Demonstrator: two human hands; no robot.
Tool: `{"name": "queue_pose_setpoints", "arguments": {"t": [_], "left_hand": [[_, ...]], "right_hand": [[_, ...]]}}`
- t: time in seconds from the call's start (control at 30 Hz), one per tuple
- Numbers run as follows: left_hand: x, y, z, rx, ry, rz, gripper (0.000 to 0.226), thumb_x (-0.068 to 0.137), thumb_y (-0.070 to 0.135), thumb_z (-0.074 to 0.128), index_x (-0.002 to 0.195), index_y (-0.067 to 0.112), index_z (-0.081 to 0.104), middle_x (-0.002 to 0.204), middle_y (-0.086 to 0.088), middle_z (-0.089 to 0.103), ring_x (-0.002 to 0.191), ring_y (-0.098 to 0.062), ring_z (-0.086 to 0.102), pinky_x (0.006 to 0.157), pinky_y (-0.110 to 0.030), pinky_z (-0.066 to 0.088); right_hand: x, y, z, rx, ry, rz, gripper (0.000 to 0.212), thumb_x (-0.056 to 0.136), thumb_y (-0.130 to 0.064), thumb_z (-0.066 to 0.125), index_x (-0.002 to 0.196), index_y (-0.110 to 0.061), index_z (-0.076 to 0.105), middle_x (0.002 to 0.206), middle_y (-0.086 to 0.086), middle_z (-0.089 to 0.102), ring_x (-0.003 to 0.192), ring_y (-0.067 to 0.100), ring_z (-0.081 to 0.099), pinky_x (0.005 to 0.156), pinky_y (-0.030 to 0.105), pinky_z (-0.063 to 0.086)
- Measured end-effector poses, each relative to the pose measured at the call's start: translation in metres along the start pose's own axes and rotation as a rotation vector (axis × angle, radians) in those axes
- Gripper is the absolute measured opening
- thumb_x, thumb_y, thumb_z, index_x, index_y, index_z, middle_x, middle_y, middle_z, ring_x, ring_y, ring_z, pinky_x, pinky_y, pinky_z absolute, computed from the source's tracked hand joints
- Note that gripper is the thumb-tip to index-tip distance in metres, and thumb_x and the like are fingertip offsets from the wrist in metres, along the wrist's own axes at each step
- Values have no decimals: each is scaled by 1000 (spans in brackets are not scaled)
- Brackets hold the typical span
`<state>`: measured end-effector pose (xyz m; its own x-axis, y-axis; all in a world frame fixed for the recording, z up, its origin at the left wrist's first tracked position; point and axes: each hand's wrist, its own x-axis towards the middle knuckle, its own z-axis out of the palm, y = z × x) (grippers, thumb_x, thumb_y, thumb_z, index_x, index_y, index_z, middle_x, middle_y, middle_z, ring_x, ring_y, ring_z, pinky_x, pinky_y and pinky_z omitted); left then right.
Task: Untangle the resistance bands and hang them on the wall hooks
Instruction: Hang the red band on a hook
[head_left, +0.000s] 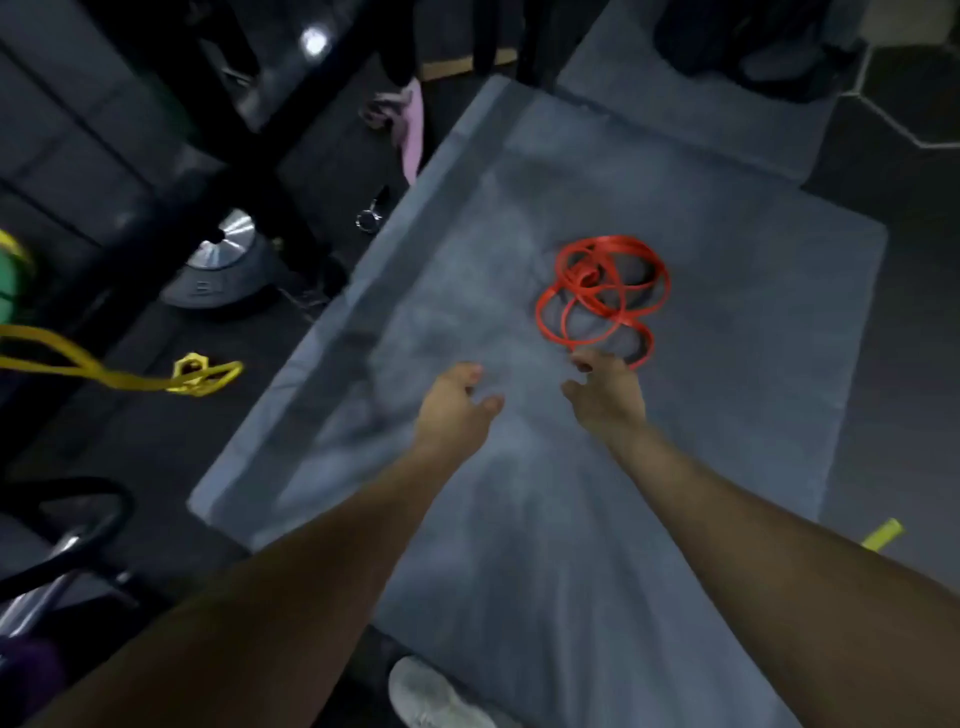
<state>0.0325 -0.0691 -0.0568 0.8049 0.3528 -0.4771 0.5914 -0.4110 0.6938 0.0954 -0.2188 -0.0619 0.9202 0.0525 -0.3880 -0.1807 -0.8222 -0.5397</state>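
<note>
A tangle of red resistance bands (602, 291) lies in loops on a grey floor mat (753, 312). My right hand (605, 392) hovers just short of the tangle's near edge, fingers loosely curled and holding nothing. My left hand (457, 402) is stretched out beside it over the mat, fingers relaxed and empty, well left of the bands. A yellow resistance band (104, 371) hangs stretched across the left side over the dark floor, its looped end free. No wall hooks are visible.
A black rack frame (249, 156) and a silver weight plate (223, 249) stand at the left. Someone's pink shoe (408, 124) is beyond the mat. My white shoe (431, 693) is at the mat's near edge. A yellow strip (883, 534) lies at the right.
</note>
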Motion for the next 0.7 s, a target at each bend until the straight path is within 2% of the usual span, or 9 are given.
{"name": "queue_pose_setpoints", "arguments": {"t": [0.13, 0.27, 0.33, 0.43, 0.57, 0.63, 0.7], "left_hand": [[32, 6, 48, 110, -75, 87, 50, 85, 20, 65, 131, 11, 49, 133, -6, 54, 121, -22, 52, 102, -27, 38], [60, 6, 81, 153, -90, 134, 51, 83, 20, 65, 131, 13, 49, 133, -5, 53, 120, -19, 53, 101, -30, 43], [71, 3, 93, 161, -85, 146, 51, 82, 19, 65, 130, 13, 49, 132, -4, 53, 121, -19, 52, 100, -29, 42], [82, -1, 104, 198, -98, 181, 50, 84, 15, 64, 131, 11, 49, 133, -6, 53, 122, -20, 52, 101, -27, 39], [85, -3, 109, 232, -111, 192, 50, 82, 13, 65, 130, 9, 50, 130, -10, 54, 119, -24, 54, 102, -32, 42], [78, -1, 105, 251, -109, 208, 51, 81, 11, 65, 130, 8, 50, 131, -10, 53, 119, -24, 54, 101, -30, 41], [68, 9, 94, 284, -108, 238, 52, 81, 10, 65, 131, 8, 49, 131, -10, 52, 121, -23, 53, 101, -26, 38]], "right_hand": [[35, 41, -3, -113, 31, -6, 40, 84, -11, 57, 124, -12, 57, 128, 13, 57, 119, 32, 53, 97, 34, 42], [67, 72, 11, -160, -6, -26, 44, 86, -8, 52, 129, -13, 52, 135, 10, 48, 126, 29, 44, 105, 32, 37], [77, 83, 21, -175, -9, -39, 47, 86, -5, 50, 132, -13, 48, 138, 9, 44, 128, 29, 40, 107, 36, 37], [84, 96, 31, -279, 23, -107, 44, 86, -8, 50, 130, -13, 48, 134, 8, 44, 126, 31, 39, 107, 39, 35], [80, 104, 33, -404, 57, -165, 32, 88, -9, 46, 118, -13, 55, 123, 10, 54, 120, 31, 44, 111, 37, 23], [73, 101, 27, -415, 38, -195, 26, 87, -9, 47, 111, -12, 57, 117, 11, 59, 117, 32, 48, 110, 34, 25], [62, 88, 13, -335, 6, -207, 24, 87, -10, 50, 110, -10, 58, 116, 13, 60, 115, 33, 50, 102, 34, 34]]}}
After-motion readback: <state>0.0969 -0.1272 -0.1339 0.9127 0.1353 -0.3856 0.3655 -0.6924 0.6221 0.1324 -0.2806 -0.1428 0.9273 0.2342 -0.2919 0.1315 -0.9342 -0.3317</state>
